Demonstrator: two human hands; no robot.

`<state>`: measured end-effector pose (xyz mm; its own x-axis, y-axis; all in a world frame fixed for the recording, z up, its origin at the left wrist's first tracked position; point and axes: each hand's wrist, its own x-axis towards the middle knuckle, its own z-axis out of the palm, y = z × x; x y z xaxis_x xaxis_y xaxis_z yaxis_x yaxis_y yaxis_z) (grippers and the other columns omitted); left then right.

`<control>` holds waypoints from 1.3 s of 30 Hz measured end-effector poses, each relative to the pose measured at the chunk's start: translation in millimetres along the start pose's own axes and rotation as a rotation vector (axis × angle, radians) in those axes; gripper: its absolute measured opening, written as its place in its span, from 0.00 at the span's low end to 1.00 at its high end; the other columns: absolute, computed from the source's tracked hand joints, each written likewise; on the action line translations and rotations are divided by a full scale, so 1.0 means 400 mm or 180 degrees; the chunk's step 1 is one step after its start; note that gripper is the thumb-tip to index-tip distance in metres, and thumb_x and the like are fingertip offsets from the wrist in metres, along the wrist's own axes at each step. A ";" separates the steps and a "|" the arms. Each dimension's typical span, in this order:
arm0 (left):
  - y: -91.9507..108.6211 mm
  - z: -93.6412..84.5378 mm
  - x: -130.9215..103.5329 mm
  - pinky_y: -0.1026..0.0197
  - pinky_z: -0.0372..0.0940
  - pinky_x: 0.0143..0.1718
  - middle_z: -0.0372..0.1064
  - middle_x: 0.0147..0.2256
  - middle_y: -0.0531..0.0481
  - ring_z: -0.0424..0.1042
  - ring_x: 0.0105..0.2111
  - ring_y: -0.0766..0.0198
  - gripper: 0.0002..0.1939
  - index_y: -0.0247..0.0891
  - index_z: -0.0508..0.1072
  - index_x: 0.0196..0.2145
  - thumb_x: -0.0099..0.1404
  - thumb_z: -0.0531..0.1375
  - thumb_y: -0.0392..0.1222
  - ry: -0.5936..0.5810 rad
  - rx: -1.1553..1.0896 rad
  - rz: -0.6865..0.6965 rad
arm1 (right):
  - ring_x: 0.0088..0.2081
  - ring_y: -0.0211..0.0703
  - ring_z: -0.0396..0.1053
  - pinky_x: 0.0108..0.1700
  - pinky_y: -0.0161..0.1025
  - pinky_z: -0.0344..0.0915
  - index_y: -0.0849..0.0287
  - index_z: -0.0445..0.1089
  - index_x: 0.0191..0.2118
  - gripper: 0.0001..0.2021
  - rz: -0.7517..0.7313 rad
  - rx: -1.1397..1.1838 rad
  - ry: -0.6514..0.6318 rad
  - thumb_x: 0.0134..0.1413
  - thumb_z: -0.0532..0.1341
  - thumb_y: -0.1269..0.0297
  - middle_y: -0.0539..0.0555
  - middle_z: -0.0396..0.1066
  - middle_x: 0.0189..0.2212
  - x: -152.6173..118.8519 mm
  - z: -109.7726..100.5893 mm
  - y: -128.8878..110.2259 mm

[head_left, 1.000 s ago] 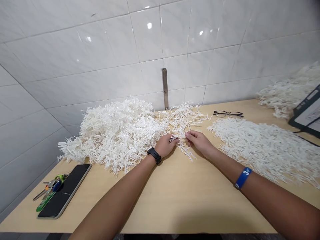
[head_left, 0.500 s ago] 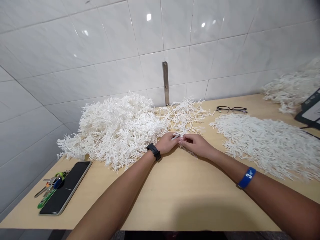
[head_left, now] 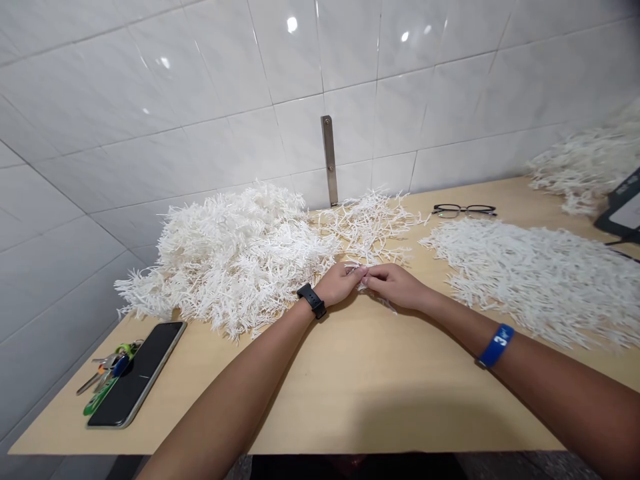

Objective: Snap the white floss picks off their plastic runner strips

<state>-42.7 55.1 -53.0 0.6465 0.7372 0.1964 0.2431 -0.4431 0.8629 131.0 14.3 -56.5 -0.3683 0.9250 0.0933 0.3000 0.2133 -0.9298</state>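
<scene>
My left hand, with a black watch on its wrist, and my right hand, with a blue wristband, meet fingertip to fingertip at the table's middle. Both pinch a small white branched plastic piece between them. To the left rises a tall heap of white branched plastic pieces. A thin scatter of the same pieces lies just behind my hands. A flatter spread of white pieces covers the table to the right.
A wooden table stands against a white tiled wall. A black phone and a bunch of keys lie near the left front corner. Black glasses lie at the back. Another white heap and a dark clipboard are far right.
My two hands have come together from slightly apart, and their fingertips now meet on the small white piece. The view has tilted down a little.
</scene>
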 end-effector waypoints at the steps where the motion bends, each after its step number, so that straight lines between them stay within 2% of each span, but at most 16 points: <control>1: 0.004 0.000 -0.001 0.62 0.60 0.35 0.65 0.25 0.51 0.63 0.28 0.65 0.27 0.35 0.65 0.24 0.66 0.49 0.61 -0.0012 -0.0028 0.0047 | 0.20 0.35 0.58 0.23 0.34 0.54 0.59 0.63 0.21 0.14 -0.0004 0.0053 -0.0021 0.55 0.56 0.59 0.48 0.61 0.18 0.000 0.000 -0.001; 8: 0.014 -0.005 -0.001 0.62 0.57 0.33 0.58 0.23 0.53 0.58 0.26 0.66 0.28 0.36 0.62 0.22 0.65 0.49 0.64 -0.0088 -0.0088 0.0185 | 0.18 0.33 0.51 0.22 0.34 0.47 0.58 0.58 0.19 0.15 -0.0003 0.0614 -0.0175 0.52 0.56 0.59 0.45 0.54 0.15 -0.003 0.000 -0.004; 12: 0.004 -0.008 0.003 0.62 0.53 0.29 0.52 0.21 0.55 0.52 0.23 0.68 0.29 0.37 0.59 0.20 0.64 0.50 0.66 0.0066 -0.0157 0.0060 | 0.20 0.34 0.53 0.24 0.35 0.49 0.58 0.58 0.18 0.14 -0.0078 0.0801 -0.0298 0.50 0.57 0.61 0.47 0.57 0.16 -0.002 0.002 -0.008; 16: 0.004 -0.008 0.000 0.63 0.52 0.28 0.51 0.20 0.56 0.51 0.23 0.69 0.29 0.38 0.57 0.21 0.63 0.49 0.67 0.0225 -0.0215 -0.0014 | 0.21 0.34 0.58 0.24 0.34 0.53 0.59 0.62 0.19 0.12 0.0081 0.0866 0.0050 0.49 0.59 0.61 0.49 0.62 0.18 0.003 0.002 -0.015; 20: 0.002 -0.005 0.001 0.63 0.50 0.26 0.51 0.20 0.56 0.51 0.22 0.69 0.29 0.38 0.57 0.21 0.62 0.49 0.68 0.0289 -0.0282 -0.0124 | 0.21 0.35 0.61 0.25 0.35 0.58 0.60 0.65 0.21 0.12 0.0359 0.1365 0.0367 0.48 0.61 0.58 0.51 0.65 0.21 0.008 -0.003 -0.021; 22: -0.004 -0.004 0.002 0.63 0.49 0.26 0.49 0.19 0.57 0.50 0.22 0.69 0.30 0.38 0.57 0.21 0.62 0.49 0.69 0.0345 -0.0315 -0.0227 | 0.21 0.36 0.61 0.24 0.36 0.59 0.59 0.64 0.21 0.12 0.0337 0.1592 0.0653 0.47 0.62 0.58 0.51 0.65 0.21 0.010 -0.008 -0.026; 25: -0.012 -0.003 0.006 0.63 0.49 0.26 0.50 0.19 0.57 0.51 0.21 0.69 0.30 0.38 0.58 0.21 0.62 0.50 0.69 0.0394 -0.0380 -0.0284 | 0.23 0.36 0.60 0.25 0.36 0.59 0.58 0.63 0.22 0.10 0.0121 0.1943 0.1588 0.47 0.61 0.61 0.51 0.64 0.22 0.015 -0.035 -0.024; 28: -0.013 -0.004 0.007 0.63 0.50 0.26 0.51 0.18 0.57 0.52 0.21 0.69 0.29 0.37 0.61 0.23 0.62 0.51 0.68 0.0459 -0.0415 -0.0302 | 0.23 0.37 0.58 0.26 0.37 0.60 0.55 0.59 0.24 0.10 0.0003 0.2390 0.2430 0.49 0.58 0.59 0.50 0.61 0.22 0.020 -0.094 -0.004; 30: -0.011 -0.004 0.007 0.63 0.50 0.26 0.51 0.18 0.57 0.52 0.21 0.69 0.30 0.37 0.61 0.23 0.62 0.50 0.69 0.0482 -0.0364 -0.0342 | 0.23 0.39 0.58 0.27 0.39 0.62 0.54 0.60 0.27 0.11 -0.0084 0.2436 0.2638 0.52 0.54 0.53 0.51 0.61 0.23 0.021 -0.137 0.016; 32: -0.007 -0.005 0.006 0.63 0.51 0.25 0.52 0.18 0.56 0.52 0.21 0.69 0.30 0.37 0.60 0.22 0.61 0.50 0.70 0.0482 -0.0279 -0.0361 | 0.26 0.42 0.62 0.29 0.41 0.64 0.53 0.64 0.32 0.15 -0.0209 0.2335 0.2652 0.55 0.49 0.48 0.54 0.65 0.27 0.022 -0.166 0.032; 34: -0.004 -0.004 0.005 0.63 0.51 0.25 0.52 0.18 0.56 0.52 0.21 0.69 0.31 0.37 0.60 0.22 0.61 0.50 0.70 0.0475 -0.0203 -0.0358 | 0.29 0.45 0.64 0.31 0.43 0.66 0.53 0.67 0.38 0.20 -0.0236 0.2306 0.2528 0.57 0.46 0.46 0.57 0.68 0.31 0.024 -0.169 0.039; 39: -0.008 -0.004 0.006 0.63 0.51 0.25 0.54 0.18 0.56 0.53 0.21 0.70 0.31 0.37 0.61 0.22 0.62 0.50 0.69 0.0443 -0.0195 -0.0275 | 0.28 0.45 0.65 0.33 0.43 0.67 0.55 0.69 0.38 0.23 0.0029 0.2341 0.1988 0.58 0.46 0.43 0.56 0.67 0.27 0.026 -0.103 0.023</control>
<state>-42.9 59.2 -54.7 0.5176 0.8366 0.1793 0.2461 -0.3463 0.9053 166.4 38.8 -49.5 0.2297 0.9714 0.0601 -0.4041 0.1514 -0.9021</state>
